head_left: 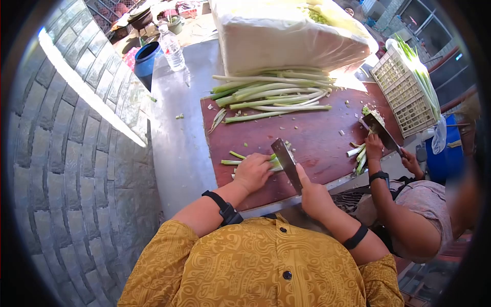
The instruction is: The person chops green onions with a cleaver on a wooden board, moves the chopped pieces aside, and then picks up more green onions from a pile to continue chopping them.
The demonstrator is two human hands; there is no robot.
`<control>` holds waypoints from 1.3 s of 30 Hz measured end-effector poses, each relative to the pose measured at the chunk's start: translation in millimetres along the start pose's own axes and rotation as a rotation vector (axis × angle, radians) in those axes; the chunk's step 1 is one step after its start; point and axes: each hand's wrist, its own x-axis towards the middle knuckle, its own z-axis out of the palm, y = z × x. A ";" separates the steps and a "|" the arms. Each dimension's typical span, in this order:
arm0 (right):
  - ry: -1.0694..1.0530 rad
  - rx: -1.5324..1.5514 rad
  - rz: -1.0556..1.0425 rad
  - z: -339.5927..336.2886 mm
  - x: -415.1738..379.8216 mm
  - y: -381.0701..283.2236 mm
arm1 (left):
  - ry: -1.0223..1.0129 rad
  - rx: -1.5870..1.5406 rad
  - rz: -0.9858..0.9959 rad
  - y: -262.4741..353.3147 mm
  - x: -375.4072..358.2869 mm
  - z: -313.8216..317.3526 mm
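Observation:
My left hand (253, 173) presses a small bunch of green onions (232, 161) down on the reddish-brown cutting board (317, 138), its fingers curled over the stalks. In my right hand (316, 198) is a cleaver (287, 165), with the index finger laid along the blade. The blade stands beside my left fingertips, at the cut end of the bunch. Small chopped bits lie by the blade. Farther back on the board rests a pile of long whole green onions (276, 94), white ends mixed with green.
At right a co-worker's hands (375, 147) cut green onions with another cleaver (382, 134). A large white plastic-lined box (291, 43) stands behind the pile, a crate (406, 87) of green onions at back right. A plastic bottle (172, 48) stands back left; a brick wall (76, 169) runs along the left.

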 end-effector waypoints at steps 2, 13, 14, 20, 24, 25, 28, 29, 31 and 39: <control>-0.006 -0.037 -0.014 -0.6 -3.8 -3.2 | 0.021 -0.013 0.008 -1.6 -1.6 1.8; -0.022 -0.089 -0.058 21.6 26.7 4.7 | -0.028 -0.008 -0.003 -3.4 -4.7 -0.1; 0.030 -0.080 -0.068 31.8 37.7 7.5 | -0.046 -0.005 -0.009 -3.7 -4.7 0.3; 0.330 0.141 -0.006 49.0 60.7 21.3 | 0.024 -0.016 -0.008 -1.1 -7.2 -1.2; 0.296 0.165 -0.061 27.2 49.8 22.6 | 0.021 -0.035 -0.018 -5.9 -6.7 2.7; 0.251 0.130 -0.072 18.7 42.0 16.5 | 0.008 -0.046 -0.026 -5.6 -7.1 3.9; 0.124 0.043 -0.068 0.7 20.4 -0.9 | -0.020 -0.027 -0.022 -7.0 -7.5 5.1; 0.082 0.017 -0.064 -2.2 14.3 -4.7 | -0.018 -0.022 -0.026 -6.5 -7.5 4.8; 0.046 0.004 -0.056 -4.1 5.2 -6.6 | -0.015 -0.012 -0.033 -3.0 -5.9 1.2; 0.015 -0.055 -0.060 -4.2 -5.5 -8.4 | -0.005 -0.014 -0.040 -3.4 -5.7 2.2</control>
